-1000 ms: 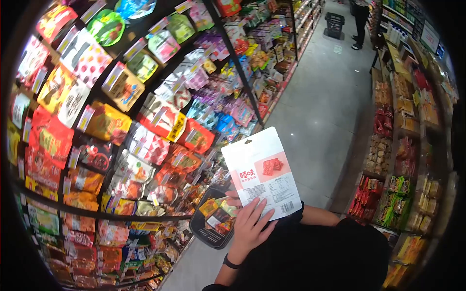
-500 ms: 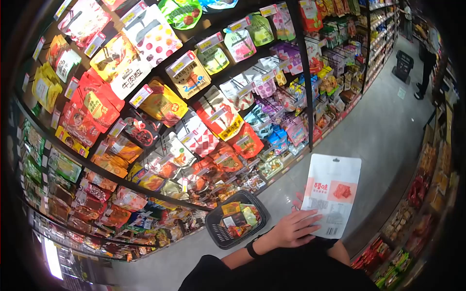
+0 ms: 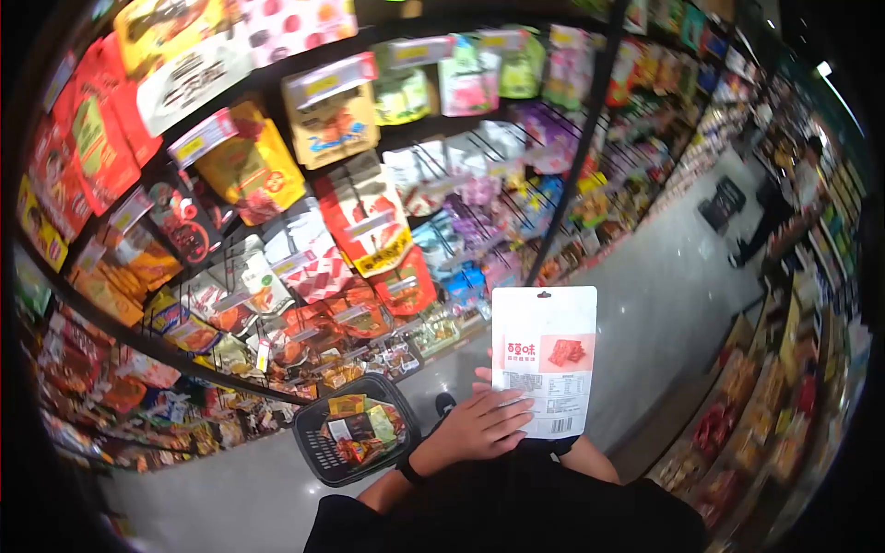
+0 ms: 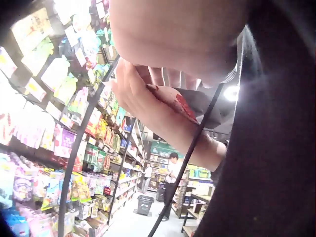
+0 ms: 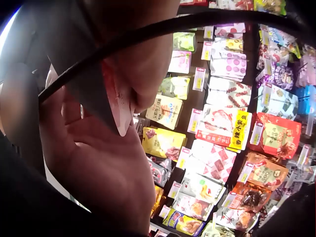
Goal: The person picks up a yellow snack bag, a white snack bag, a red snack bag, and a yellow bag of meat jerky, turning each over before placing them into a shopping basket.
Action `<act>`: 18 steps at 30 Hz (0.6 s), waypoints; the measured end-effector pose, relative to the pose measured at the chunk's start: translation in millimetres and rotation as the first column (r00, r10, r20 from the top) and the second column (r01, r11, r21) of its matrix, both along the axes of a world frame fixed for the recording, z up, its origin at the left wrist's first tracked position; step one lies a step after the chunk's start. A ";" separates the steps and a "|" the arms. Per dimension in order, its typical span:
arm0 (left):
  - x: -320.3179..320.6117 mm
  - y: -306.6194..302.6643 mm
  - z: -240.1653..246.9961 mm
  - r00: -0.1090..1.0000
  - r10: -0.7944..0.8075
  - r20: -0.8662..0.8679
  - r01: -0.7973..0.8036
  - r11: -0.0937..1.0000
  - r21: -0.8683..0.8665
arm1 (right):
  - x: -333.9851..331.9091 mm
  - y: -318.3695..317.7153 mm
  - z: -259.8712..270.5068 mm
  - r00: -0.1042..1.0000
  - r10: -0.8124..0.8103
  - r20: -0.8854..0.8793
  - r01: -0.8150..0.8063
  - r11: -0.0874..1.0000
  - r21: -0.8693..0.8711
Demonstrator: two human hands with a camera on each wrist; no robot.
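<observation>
A white snack pouch, printed with a picture of red slices and a barcode, stands nearly upright in front of me in the head view. My left hand, a dark band at its wrist, lies with extended fingers across the pouch's lower left face. Behind the pouch my right hand grips it, mostly hidden in the head view; a few fingertips show past the left edge. In the left wrist view the right hand holds the pouch. The left palm faces the right wrist camera below the pouch's corner.
A black shopping basket with several snack packs sits on the floor to the left. Racks of hanging pouches line the left side, shelves of packets the right. Farther down the aisle are a person and a dark basket.
The view has swung right, then partly back. In it, the pouch moved right, then left, staying in my hands. The left fingers remain on its lower face.
</observation>
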State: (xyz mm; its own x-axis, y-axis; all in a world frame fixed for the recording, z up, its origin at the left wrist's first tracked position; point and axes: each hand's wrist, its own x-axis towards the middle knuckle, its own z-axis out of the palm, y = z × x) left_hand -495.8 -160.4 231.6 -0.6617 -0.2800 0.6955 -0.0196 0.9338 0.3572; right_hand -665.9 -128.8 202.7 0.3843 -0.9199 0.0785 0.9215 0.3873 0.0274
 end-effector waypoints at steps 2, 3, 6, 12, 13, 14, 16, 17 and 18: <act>8.5 -30.8 2.4 0.993 0.100 -0.055 -0.102 0.994 -0.047 | -0.8 -44.7 15.4 0.984 0.090 -0.151 -0.108 0.987 -0.116; 12.6 -44.5 0.7 0.990 0.134 -0.050 -0.137 0.988 -0.072 | 0.6 -63.4 15.2 0.982 0.181 -0.044 -0.183 0.983 -0.022; 26.3 -71.5 6.0 0.979 0.200 -0.041 -0.200 0.980 -0.001 | 7.1 -112.9 22.4 0.932 0.353 -0.078 -0.350 0.936 0.041; 42.3 -112.9 -12.9 0.954 0.300 -0.013 -0.292 0.937 0.194 | 15.8 -201.6 3.3 0.751 0.548 -0.369 -0.578 0.816 0.037; 43.1 -115.7 -10.2 0.946 0.324 -0.016 -0.303 0.900 0.315 | 17.3 -214.5 4.4 0.729 0.564 -0.388 -0.599 0.800 0.037; 43.2 -118.8 -8.5 0.938 0.347 -0.017 -0.306 0.850 0.429 | 18.8 -226.0 5.6 0.707 0.584 -0.399 -0.623 0.781 0.038; 40.5 -124.6 -9.1 0.916 0.399 -0.037 -0.286 0.717 0.636 | 21.3 -246.0 6.7 0.669 0.614 -0.419 -0.663 0.747 0.036; 38.3 -128.0 -9.8 0.903 0.428 -0.047 -0.264 0.636 0.725 | 22.7 -255.2 6.2 0.648 0.629 -0.429 -0.684 0.728 0.034; 36.2 -131.6 -11.9 0.892 0.451 -0.045 -0.281 0.629 0.725 | 24.2 -264.0 5.2 0.623 0.645 -0.442 -0.707 0.706 0.032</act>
